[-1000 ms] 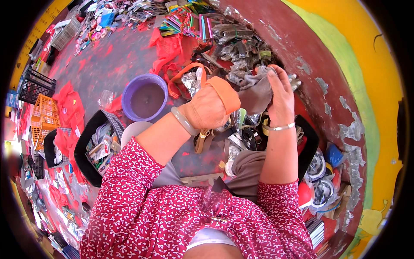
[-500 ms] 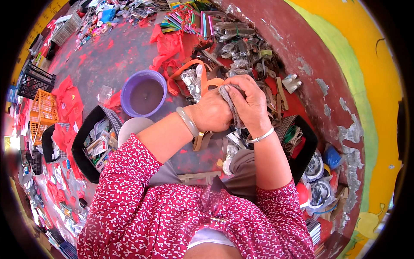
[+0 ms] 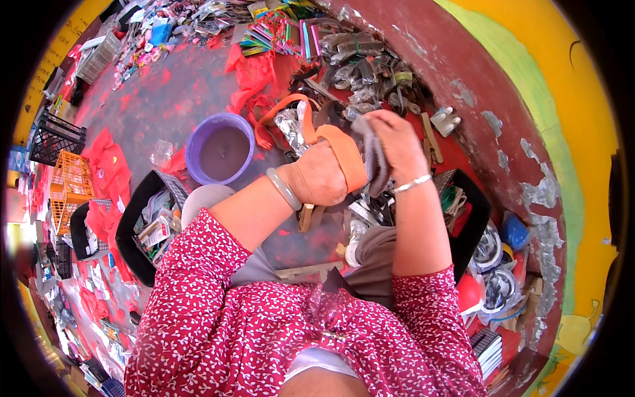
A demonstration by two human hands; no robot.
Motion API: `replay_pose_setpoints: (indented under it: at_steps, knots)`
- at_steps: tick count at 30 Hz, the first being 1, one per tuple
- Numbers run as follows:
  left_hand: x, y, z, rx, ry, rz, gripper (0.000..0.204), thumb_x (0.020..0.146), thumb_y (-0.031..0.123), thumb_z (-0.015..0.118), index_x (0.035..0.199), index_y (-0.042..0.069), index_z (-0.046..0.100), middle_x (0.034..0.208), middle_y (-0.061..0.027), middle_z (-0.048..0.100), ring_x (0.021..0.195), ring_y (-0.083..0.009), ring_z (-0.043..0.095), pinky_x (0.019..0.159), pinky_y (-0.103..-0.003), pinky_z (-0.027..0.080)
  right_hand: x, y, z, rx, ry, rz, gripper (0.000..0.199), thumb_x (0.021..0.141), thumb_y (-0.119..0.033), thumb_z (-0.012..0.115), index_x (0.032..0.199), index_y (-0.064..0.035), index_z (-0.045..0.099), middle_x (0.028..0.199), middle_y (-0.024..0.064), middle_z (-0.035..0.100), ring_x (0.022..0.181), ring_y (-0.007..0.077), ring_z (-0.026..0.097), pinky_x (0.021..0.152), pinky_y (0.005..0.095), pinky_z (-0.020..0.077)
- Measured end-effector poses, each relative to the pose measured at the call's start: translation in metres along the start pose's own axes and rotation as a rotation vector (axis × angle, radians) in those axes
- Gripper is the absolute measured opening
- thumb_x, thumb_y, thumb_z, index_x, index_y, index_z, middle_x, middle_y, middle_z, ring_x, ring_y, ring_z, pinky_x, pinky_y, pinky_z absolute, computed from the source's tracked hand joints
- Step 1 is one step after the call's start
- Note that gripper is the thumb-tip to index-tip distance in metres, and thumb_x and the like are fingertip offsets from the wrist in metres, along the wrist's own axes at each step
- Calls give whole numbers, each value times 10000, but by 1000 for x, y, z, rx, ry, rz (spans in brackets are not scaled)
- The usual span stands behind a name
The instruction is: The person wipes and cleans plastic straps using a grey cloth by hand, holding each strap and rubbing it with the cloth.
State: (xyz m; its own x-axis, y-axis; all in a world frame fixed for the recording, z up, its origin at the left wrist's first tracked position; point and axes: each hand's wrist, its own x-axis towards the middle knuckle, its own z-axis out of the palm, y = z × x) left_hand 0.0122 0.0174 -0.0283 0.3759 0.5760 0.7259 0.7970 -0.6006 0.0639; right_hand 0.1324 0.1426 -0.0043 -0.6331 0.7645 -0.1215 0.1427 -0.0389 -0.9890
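Left hand [image 3: 322,177] grips an orange strap [image 3: 344,155], right hand [image 3: 395,142] clutches grey cloth [image 3: 374,162], fingertips hidden

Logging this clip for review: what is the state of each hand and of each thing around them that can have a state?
Left hand: closed around an orange strap.
Right hand: closed on a grey strap, raised above the floor.
Purple bucket: upright, open, nothing visible inside.
Orange crate: standing on the floor, contents unclear.
Black tray: filled with small packets.
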Motion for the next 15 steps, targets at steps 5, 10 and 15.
replay_pose_setpoints:
  at_steps: [5,10,15]
  knots:
    - [0,-9,-6,-33,-25,-128,301,502,101,631,802,99,641,825,-70,626,806,-274,615,749,-399,486,-41,-39,7,12,-40,-321,107,812,-85,620,903,-34,596,813,26,612,697,114,576,651,223,472]
    - [7,-1,-5,-93,-24,-144,219,555,155,653,773,140,638,746,-48,621,689,-247,611,634,-364,496,-37,-22,37,-491,49,-574,135,751,-108,620,854,-26,590,819,161,574,752,365,566,669,389,465]
    - [-2,3,2,-106,-151,-34,187,528,132,620,711,97,628,709,-61,619,646,-240,610,587,-334,498,-11,-5,36,-546,-56,-137,245,765,-236,604,847,-5,619,820,205,627,794,373,593,705,394,466]
